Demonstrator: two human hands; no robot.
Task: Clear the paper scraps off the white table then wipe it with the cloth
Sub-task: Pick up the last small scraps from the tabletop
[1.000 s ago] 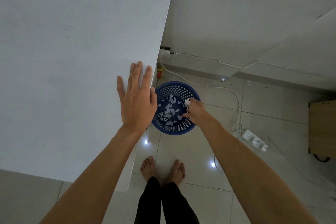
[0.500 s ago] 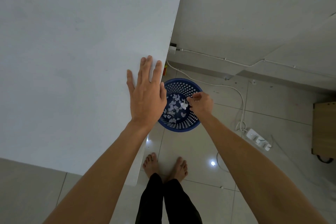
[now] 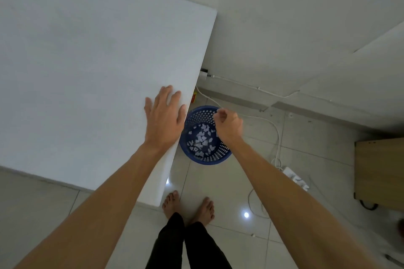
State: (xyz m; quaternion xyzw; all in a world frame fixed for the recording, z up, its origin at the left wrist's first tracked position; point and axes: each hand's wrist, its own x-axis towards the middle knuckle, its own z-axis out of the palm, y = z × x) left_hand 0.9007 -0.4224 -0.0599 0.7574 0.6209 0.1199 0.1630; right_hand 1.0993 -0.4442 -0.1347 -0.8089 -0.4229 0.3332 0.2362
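White table (image 3: pixel 76 72) under my flat, spread left hand (image 3: pixel 165 119). My right hand (image 3: pixel 229 125) hovers curled, holding nothing visible, above one blue basket (image 3: pixel 209 158) of many paper scraps (image 3: pixel 202 140).

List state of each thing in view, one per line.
white table: no scraps visible on it.
blue basket: upright on the floor beside the table, holds paper scraps.
left hand: flat, fingers straight, resting on the table's edge.
right hand: above the basket, fingers curled, nothing visible in it.
power strip: on the floor, plugs in it.
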